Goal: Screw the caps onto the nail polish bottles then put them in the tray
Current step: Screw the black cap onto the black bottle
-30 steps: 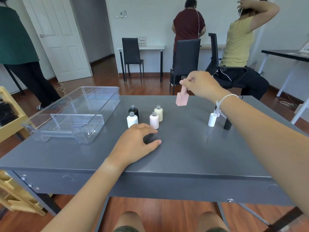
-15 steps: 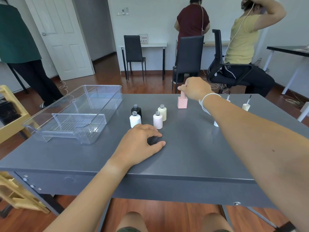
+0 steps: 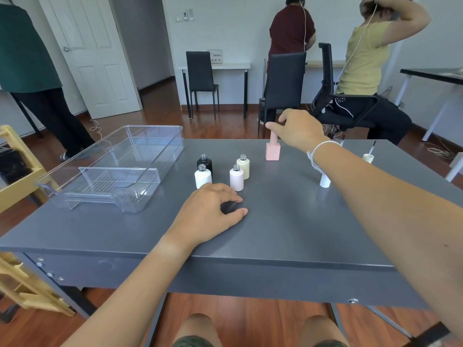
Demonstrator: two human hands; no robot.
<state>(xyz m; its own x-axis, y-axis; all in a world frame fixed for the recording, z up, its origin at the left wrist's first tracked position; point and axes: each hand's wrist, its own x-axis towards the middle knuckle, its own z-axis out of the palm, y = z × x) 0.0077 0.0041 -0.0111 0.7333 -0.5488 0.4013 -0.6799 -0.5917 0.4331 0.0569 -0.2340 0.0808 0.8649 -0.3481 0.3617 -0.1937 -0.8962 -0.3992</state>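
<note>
Pink bottle (image 3: 272, 151) stands upright, cap pointing up.

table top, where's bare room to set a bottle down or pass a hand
Bare grey table runs along the near edge, between the left hand and the right forearm. The clear tray looks empty. It is crowded around the four uncapped bottles, and by the pink bottle under the right hand. Loose caps stand on the right.
</note>
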